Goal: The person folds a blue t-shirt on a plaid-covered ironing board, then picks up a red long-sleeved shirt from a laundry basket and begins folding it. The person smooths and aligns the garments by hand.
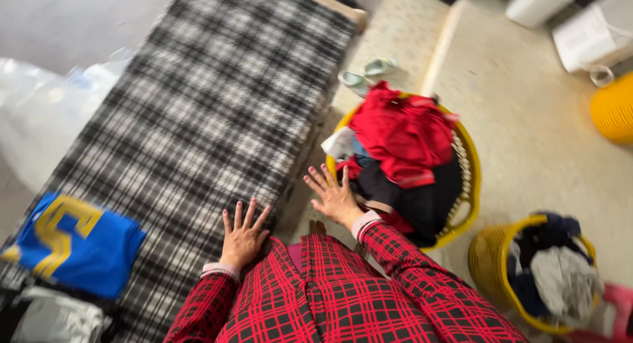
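My left hand [242, 236] lies flat with fingers spread on the near edge of a black-and-white plaid cloth [217, 105] that covers a long low surface. My right hand [335, 196] is open too, fingers apart, held in the air between the cloth's edge and a yellow basket [469, 185]. That basket holds a red garment [402, 132] on top of dark clothes. Neither hand holds anything. Both sleeves are red-and-black plaid.
A folded blue item with a yellow print [76, 244] lies on the cloth at the left, above grey and dark folded pieces [53, 316]. A second yellow basket [547, 277] of clothes stands at lower right. Pale sandals [366, 74] and white boxes [587, 33] sit farther back.
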